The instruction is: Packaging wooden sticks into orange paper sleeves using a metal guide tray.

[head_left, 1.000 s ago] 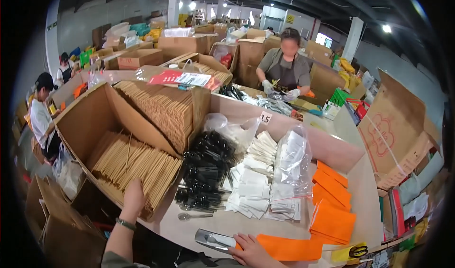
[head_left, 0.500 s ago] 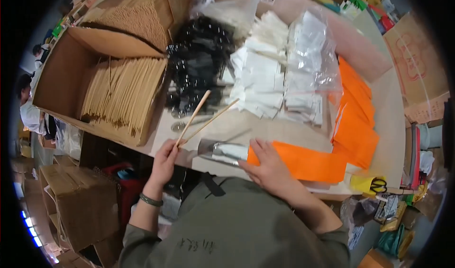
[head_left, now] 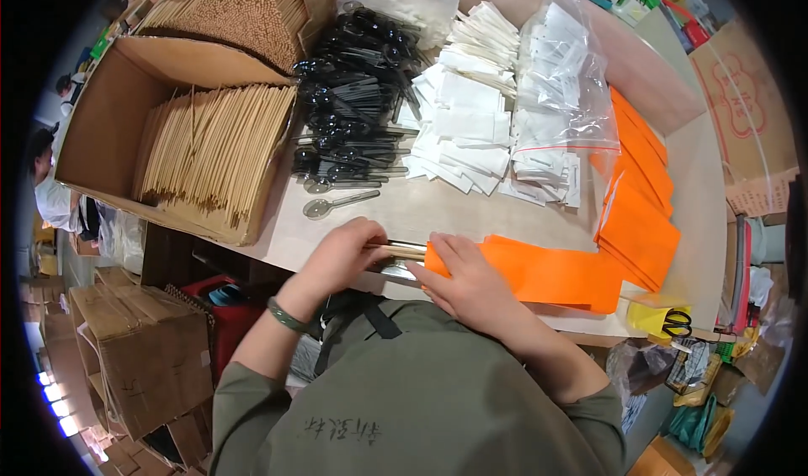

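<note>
My left hand (head_left: 343, 253) is closed around a pair of wooden chopsticks (head_left: 406, 250), which lie level with their far ends at the mouth of an orange sleeve (head_left: 547, 274). My right hand (head_left: 463, 276) holds that end of the sleeve down, fingers stretched over it and thumb at its edge. Below the chopsticks, something shiny and pale (head_left: 397, 269) pokes out of the mouth; my fingers partly cover it. A lone see-through dark spoon (head_left: 341, 204) lies just beyond my left hand.
A cardboard box of chopsticks (head_left: 74, 152) stands left, another bundle (head_left: 244, 17) behind it. Dark plastic spoons (head_left: 349, 101), white packets (head_left: 471, 114), a clear bag (head_left: 564, 72) and orange sleeves (head_left: 644, 232) cover the back and right. Black-handled scissors (head_left: 676, 322) sit at the right edge.
My left hand has moved right and lowered the chopsticks from a raised slant to level at the sleeve's mouth. My right hand stays on the sleeve.
</note>
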Demonstrator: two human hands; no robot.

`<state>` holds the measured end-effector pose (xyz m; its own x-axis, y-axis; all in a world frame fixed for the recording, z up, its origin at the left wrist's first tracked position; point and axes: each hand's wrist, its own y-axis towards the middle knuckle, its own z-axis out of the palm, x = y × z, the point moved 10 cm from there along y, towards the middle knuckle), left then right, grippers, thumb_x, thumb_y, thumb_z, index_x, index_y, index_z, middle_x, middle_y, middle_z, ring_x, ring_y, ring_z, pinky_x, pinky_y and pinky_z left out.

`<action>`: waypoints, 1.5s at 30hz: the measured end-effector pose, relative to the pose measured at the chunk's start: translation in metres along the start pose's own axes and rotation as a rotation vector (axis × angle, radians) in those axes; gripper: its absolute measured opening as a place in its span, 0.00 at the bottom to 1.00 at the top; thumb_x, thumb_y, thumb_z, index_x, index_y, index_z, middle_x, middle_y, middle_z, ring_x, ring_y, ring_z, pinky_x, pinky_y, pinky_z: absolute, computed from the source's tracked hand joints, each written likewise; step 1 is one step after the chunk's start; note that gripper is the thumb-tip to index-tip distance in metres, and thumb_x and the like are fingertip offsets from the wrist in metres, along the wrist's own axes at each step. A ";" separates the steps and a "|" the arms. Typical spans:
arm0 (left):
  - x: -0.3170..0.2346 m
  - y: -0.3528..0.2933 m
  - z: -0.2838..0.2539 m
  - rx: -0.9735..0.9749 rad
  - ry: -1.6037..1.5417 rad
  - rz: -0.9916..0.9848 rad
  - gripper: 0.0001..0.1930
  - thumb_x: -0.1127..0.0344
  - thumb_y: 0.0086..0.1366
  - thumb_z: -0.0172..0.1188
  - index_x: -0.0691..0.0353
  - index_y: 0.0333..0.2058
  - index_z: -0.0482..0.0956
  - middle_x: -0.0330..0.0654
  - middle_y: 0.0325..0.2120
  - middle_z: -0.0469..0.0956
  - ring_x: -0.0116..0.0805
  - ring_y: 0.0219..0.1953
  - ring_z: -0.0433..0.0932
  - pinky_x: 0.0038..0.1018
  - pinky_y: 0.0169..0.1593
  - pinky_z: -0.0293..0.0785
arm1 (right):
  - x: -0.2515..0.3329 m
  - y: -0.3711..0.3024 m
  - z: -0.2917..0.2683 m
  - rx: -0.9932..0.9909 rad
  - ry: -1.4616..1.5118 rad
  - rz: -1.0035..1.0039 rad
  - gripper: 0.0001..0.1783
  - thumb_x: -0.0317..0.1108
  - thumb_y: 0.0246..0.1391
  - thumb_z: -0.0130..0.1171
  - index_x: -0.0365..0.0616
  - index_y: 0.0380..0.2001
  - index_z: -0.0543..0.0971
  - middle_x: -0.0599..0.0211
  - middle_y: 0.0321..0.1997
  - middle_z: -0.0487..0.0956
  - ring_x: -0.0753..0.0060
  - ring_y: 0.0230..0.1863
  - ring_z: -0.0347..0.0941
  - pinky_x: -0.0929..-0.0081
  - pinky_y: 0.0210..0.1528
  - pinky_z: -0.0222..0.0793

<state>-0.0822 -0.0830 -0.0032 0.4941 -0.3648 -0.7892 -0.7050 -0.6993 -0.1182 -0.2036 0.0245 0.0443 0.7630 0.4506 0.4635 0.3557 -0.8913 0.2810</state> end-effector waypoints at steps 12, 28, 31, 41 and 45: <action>-0.030 0.000 0.068 0.013 -0.753 -0.154 0.24 0.69 0.66 0.61 0.69 0.59 0.70 0.50 0.48 0.79 0.32 0.46 0.80 0.29 0.49 0.78 | -0.023 0.006 -0.002 0.005 0.017 0.138 0.24 0.32 0.43 0.71 0.36 0.43 0.73 0.41 0.60 0.70 0.37 0.59 0.68 0.49 0.60 0.66; -0.024 -0.010 0.031 0.097 0.099 -0.167 0.18 0.60 0.52 0.66 0.62 0.37 0.71 0.47 0.26 0.78 0.50 0.33 0.80 0.41 0.38 0.75 | -0.135 -0.070 -0.123 0.076 -0.195 0.345 0.12 0.36 0.45 0.72 0.43 0.22 0.79 0.54 0.49 0.76 0.51 0.49 0.74 0.57 0.48 0.70; -0.059 -0.005 0.069 0.276 -0.273 -0.035 0.17 0.62 0.53 0.65 0.63 0.38 0.72 0.49 0.31 0.79 0.51 0.36 0.80 0.41 0.41 0.76 | -0.070 -0.056 -0.100 0.222 -0.206 0.164 0.14 0.37 0.48 0.71 0.41 0.34 0.80 0.47 0.59 0.73 0.42 0.61 0.68 0.48 0.62 0.63; -0.008 -0.006 0.043 0.096 -0.046 -0.170 0.24 0.63 0.48 0.70 0.63 0.45 0.75 0.47 0.31 0.80 0.46 0.33 0.80 0.36 0.39 0.77 | -0.055 -0.024 -0.056 0.125 -0.175 0.531 0.18 0.45 0.59 0.59 0.39 0.29 0.77 0.49 0.31 0.79 0.45 0.36 0.76 0.52 0.39 0.71; 0.009 -0.025 0.008 -0.244 0.148 -0.088 0.27 0.64 0.48 0.73 0.62 0.47 0.75 0.49 0.33 0.79 0.51 0.35 0.80 0.38 0.39 0.77 | -0.074 -0.039 -0.033 0.132 -0.127 0.718 0.19 0.46 0.59 0.59 0.40 0.25 0.77 0.53 0.21 0.77 0.46 0.26 0.76 0.52 0.30 0.70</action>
<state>-0.0640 -0.0642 -0.0125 0.6296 -0.3693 -0.6835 -0.5217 -0.8529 -0.0197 -0.2920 0.0272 0.0268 0.8861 -0.2477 0.3917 -0.1986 -0.9666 -0.1619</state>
